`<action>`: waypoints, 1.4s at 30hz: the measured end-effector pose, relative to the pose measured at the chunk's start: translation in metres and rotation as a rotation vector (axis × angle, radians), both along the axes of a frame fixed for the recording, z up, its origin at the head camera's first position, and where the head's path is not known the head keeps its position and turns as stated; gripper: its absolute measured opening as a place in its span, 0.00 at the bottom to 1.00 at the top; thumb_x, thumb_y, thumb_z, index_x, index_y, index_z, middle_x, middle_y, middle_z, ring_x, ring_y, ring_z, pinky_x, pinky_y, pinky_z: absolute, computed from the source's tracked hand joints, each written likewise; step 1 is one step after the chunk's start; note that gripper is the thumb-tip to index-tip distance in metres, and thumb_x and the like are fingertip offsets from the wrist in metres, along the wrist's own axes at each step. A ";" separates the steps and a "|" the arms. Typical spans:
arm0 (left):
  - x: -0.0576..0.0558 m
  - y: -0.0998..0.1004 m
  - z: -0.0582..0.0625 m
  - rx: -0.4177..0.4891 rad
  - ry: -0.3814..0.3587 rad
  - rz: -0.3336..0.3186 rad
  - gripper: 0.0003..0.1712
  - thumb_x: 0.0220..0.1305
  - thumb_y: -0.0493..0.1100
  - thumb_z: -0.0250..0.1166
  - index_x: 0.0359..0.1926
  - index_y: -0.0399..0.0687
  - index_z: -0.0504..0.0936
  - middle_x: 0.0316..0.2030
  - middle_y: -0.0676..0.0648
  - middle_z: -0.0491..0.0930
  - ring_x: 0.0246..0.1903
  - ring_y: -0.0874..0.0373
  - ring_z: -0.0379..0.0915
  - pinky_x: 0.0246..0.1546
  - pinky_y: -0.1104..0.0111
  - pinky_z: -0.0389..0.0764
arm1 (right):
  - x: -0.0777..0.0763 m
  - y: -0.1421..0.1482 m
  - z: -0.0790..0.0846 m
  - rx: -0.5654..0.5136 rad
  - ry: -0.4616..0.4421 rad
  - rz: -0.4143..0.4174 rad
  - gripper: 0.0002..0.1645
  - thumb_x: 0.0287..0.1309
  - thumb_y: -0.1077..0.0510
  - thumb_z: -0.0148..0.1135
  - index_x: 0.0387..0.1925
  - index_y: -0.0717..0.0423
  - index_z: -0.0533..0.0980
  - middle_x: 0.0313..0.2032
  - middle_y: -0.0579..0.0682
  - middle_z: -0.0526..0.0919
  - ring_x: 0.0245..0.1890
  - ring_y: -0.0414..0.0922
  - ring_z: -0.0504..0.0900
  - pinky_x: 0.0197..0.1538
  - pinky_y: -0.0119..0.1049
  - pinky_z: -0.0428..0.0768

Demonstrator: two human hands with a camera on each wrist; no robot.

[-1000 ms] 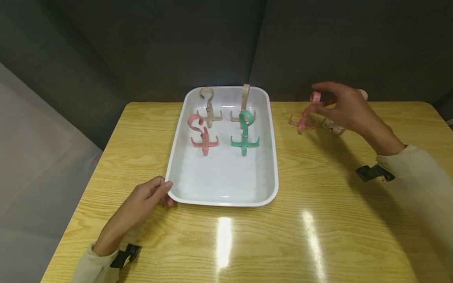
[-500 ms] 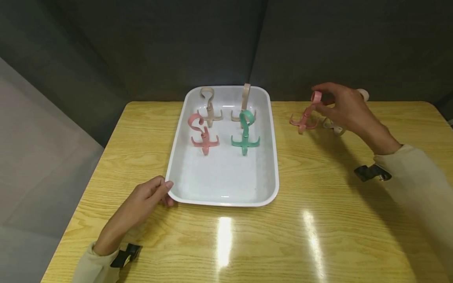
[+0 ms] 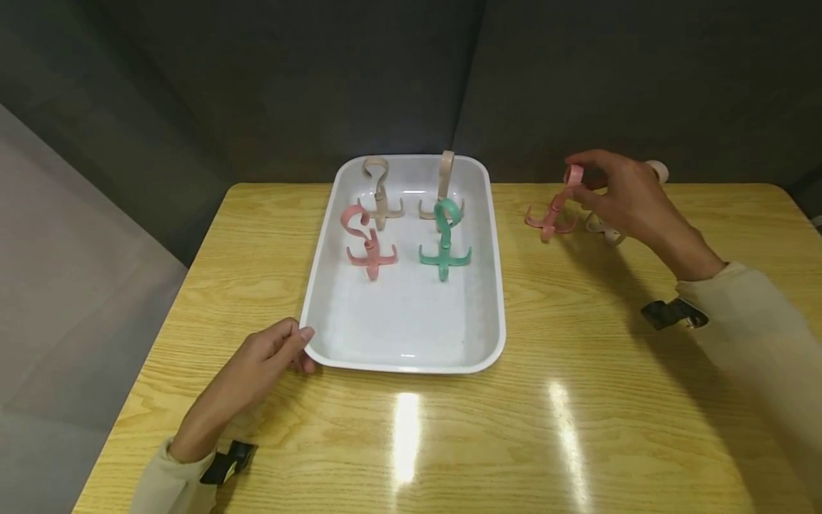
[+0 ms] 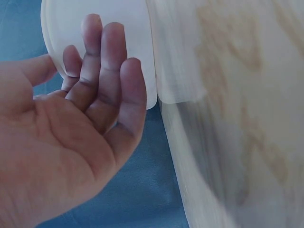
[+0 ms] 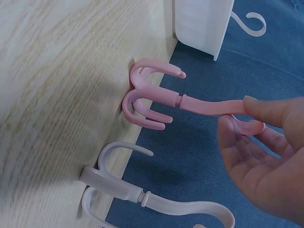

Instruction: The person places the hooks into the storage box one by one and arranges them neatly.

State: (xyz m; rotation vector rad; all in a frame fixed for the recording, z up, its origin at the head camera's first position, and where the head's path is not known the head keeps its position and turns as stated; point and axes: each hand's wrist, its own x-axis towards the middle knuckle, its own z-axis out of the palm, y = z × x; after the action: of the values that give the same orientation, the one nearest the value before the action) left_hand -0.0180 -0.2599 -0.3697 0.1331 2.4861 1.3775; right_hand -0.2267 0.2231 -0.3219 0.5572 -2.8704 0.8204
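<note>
My left hand (image 3: 260, 364) grips the near left corner of a white tray (image 3: 404, 321), its thumb on the rim and the fingers along the outside. The left wrist view shows the same hand (image 4: 95, 123) against the pale tray wall. Over at the back right, my right hand (image 3: 632, 193) pinches the curled top of a pink multi-prong hanging hook (image 3: 548, 221). Its thumb and fingers close on that curl in the right wrist view, while the prongs of the pink hook (image 5: 156, 94) are at the table surface. Beside it stands a beige hanging hook (image 5: 114, 183), partly hidden by the hand in the head view.
Inside the tray stand another pink hook (image 3: 372, 257), a green hook (image 3: 444, 258) and two beige hooks, one at back left (image 3: 381, 210), all upright. The wooden table (image 3: 308, 442) meets a dark curtain (image 3: 321, 86) along its back edge.
</note>
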 end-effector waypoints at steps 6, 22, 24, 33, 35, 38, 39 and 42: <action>0.000 0.000 0.000 0.000 0.000 0.012 0.21 0.84 0.52 0.52 0.36 0.41 0.75 0.30 0.47 0.83 0.36 0.53 0.83 0.44 0.62 0.83 | 0.001 -0.001 0.000 -0.002 0.003 0.013 0.27 0.72 0.63 0.63 0.69 0.63 0.72 0.59 0.69 0.80 0.48 0.67 0.85 0.38 0.49 0.76; -0.001 0.001 0.000 -0.013 0.015 0.010 0.21 0.84 0.51 0.51 0.36 0.41 0.75 0.29 0.48 0.83 0.36 0.53 0.82 0.42 0.61 0.83 | 0.003 0.000 0.006 -0.038 -0.004 0.012 0.27 0.73 0.61 0.64 0.69 0.63 0.72 0.60 0.67 0.80 0.50 0.67 0.84 0.32 0.20 0.68; 0.000 0.001 0.000 -0.017 0.014 0.012 0.21 0.84 0.51 0.51 0.36 0.41 0.75 0.29 0.48 0.83 0.36 0.53 0.82 0.42 0.61 0.83 | 0.005 0.000 0.007 -0.050 -0.010 0.009 0.27 0.73 0.61 0.63 0.69 0.62 0.72 0.60 0.67 0.80 0.51 0.67 0.84 0.32 0.18 0.68; 0.000 0.001 0.000 -0.014 0.007 0.013 0.21 0.84 0.52 0.51 0.36 0.41 0.75 0.30 0.47 0.83 0.36 0.53 0.83 0.44 0.61 0.83 | 0.012 -0.002 0.018 -0.066 0.012 -0.018 0.27 0.72 0.58 0.65 0.70 0.56 0.74 0.62 0.64 0.80 0.44 0.36 0.86 0.32 0.18 0.69; 0.000 0.001 0.000 -0.012 0.008 0.011 0.21 0.84 0.52 0.51 0.36 0.41 0.75 0.30 0.47 0.83 0.36 0.53 0.83 0.44 0.61 0.84 | 0.015 -0.003 0.020 -0.081 0.017 -0.016 0.27 0.72 0.58 0.65 0.70 0.56 0.74 0.62 0.64 0.80 0.40 0.23 0.80 0.31 0.18 0.69; 0.000 0.001 0.001 -0.008 0.008 0.008 0.21 0.84 0.51 0.51 0.36 0.41 0.74 0.29 0.47 0.83 0.36 0.53 0.83 0.44 0.61 0.84 | 0.018 -0.004 0.023 -0.075 0.035 -0.011 0.28 0.72 0.58 0.65 0.70 0.55 0.74 0.62 0.62 0.80 0.36 0.14 0.70 0.31 0.18 0.70; 0.000 0.001 0.001 -0.008 0.009 0.007 0.21 0.84 0.51 0.51 0.36 0.41 0.74 0.29 0.47 0.83 0.36 0.53 0.83 0.44 0.61 0.84 | 0.019 -0.004 0.023 -0.075 0.047 -0.006 0.28 0.72 0.58 0.65 0.70 0.55 0.74 0.61 0.62 0.80 0.37 0.17 0.74 0.31 0.18 0.70; 0.000 0.001 0.001 -0.005 0.010 0.005 0.21 0.84 0.51 0.51 0.36 0.41 0.74 0.29 0.47 0.83 0.36 0.53 0.83 0.43 0.61 0.84 | 0.022 -0.005 0.026 -0.059 0.079 -0.004 0.28 0.72 0.58 0.65 0.70 0.56 0.73 0.62 0.60 0.80 0.39 0.20 0.74 0.32 0.18 0.69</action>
State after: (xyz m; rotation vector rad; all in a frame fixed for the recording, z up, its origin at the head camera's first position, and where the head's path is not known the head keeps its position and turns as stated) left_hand -0.0181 -0.2589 -0.3692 0.1325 2.4994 1.3762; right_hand -0.2049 0.2181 -0.2958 0.5644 -2.7655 0.8601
